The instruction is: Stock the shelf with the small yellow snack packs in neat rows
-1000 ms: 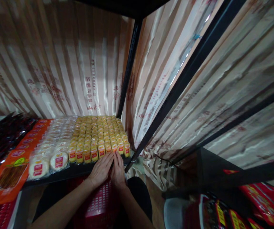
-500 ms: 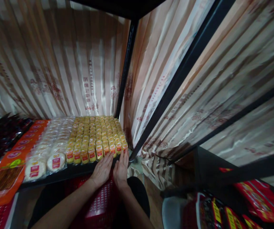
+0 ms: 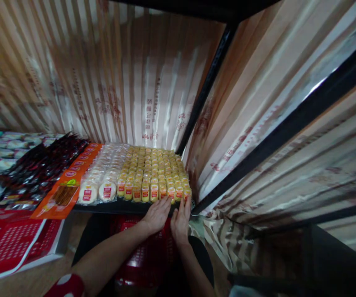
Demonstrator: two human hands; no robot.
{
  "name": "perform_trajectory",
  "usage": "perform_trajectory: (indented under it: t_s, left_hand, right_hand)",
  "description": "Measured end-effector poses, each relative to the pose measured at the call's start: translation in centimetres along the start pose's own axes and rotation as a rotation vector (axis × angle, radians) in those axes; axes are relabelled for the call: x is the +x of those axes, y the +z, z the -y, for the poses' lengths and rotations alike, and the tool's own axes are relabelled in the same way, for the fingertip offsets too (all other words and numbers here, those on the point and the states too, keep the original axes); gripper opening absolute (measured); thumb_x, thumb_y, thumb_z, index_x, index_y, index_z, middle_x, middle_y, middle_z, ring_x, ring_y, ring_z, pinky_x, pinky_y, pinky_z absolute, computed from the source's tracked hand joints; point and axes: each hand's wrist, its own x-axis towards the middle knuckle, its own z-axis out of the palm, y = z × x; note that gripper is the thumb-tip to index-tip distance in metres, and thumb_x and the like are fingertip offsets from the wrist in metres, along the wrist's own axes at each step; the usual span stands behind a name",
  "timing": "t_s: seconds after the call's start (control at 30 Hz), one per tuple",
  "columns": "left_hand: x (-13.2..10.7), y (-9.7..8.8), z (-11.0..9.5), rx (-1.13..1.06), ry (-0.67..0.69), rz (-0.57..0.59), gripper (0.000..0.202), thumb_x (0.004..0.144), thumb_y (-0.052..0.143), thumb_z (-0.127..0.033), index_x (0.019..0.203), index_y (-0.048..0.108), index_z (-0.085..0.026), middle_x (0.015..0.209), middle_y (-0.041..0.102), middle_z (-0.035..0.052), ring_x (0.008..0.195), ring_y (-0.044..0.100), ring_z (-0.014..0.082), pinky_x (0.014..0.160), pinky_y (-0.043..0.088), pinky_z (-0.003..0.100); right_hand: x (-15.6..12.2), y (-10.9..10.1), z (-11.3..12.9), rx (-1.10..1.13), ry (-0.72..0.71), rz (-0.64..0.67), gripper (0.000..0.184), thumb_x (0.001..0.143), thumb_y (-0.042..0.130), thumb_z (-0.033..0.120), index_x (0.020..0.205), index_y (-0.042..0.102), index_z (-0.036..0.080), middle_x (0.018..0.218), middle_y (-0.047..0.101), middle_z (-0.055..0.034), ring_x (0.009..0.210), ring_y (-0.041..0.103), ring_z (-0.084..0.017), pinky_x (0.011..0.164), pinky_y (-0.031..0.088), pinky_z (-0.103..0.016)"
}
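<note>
Rows of small yellow snack packs with red labels (image 3: 153, 175) fill the right end of a black shelf (image 3: 112, 207). My left hand (image 3: 157, 214) lies flat at the shelf's front edge, fingers stretched out and touching the front row. Beside it my right hand (image 3: 181, 218) is also flat, fingertips against the rightmost front packs. Neither hand holds anything.
Round white packs (image 3: 99, 187), orange packets (image 3: 65, 192) and dark red-black packets (image 3: 38, 169) lie further left on the shelf. A red plastic basket (image 3: 141, 260) sits below my hands, another red basket (image 3: 10, 243) at the left. Black frame posts (image 3: 207, 88) and striped curtain surround the shelf.
My view has swung left, so the shelf sits further right in the picture. Both hands stay flat at the front row, the right one now reaching the rightmost packs.
</note>
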Motion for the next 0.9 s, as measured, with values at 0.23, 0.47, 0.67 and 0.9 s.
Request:
perform_trajectory:
  t_s: [0.23,0.47,0.67,0.9]
  left_hand:
    - [-0.5,-0.2,-0.4,-0.034,-0.005,-0.012,0.046,0.088,0.03,-0.017,0.132,0.041,-0.012,0.144,0.034,0.0096,0.136,0.024,0.0205,0.106,0.031,0.037]
    - [-5.2,-1.5,0.6,-0.033,-0.262,-0.17,0.047,0.079,0.04,-0.013,0.125,0.05,-0.012,0.139,0.041,0.013,0.13,0.034,0.0264,0.104,0.036,0.041]
    - [-8.9,-2.2,3.8,0.005,-0.404,-0.307,0.055,0.073,0.038,-0.005,0.127,0.047,-0.01,0.133,0.045,0.0163,0.127,0.036,0.0281,0.102,0.037,0.046]
    - [-8.9,-1.1,5.9,0.02,-0.332,-0.26,0.057,0.073,0.036,-0.004,0.129,0.045,-0.01,0.132,0.048,0.0151,0.126,0.039,0.0266,0.1,0.04,0.043]
  right_hand:
    - [-1.0,-0.4,0.8,-0.053,-0.083,0.009,0.053,0.087,0.029,0.014,0.139,0.027,0.011,0.151,0.009,-0.014,0.139,0.009,-0.028,0.106,0.025,-0.057]
    - [-3.9,0.8,2.8,-0.006,-0.26,0.157,0.054,0.087,0.03,0.015,0.141,0.026,0.016,0.145,0.03,-0.0148,0.135,0.026,-0.025,0.103,0.035,-0.052]
    - [-3.8,2.5,5.2,0.015,-0.281,0.183,0.059,0.084,0.027,0.006,0.142,0.023,0.016,0.143,0.035,-0.014,0.134,0.028,-0.023,0.103,0.037,-0.048]
    - [-3.4,3.8,5.5,-0.053,-0.26,0.174,0.063,0.082,0.028,0.003,0.143,0.022,0.017,0.141,0.038,-0.0127,0.134,0.028,-0.023,0.104,0.034,-0.048]
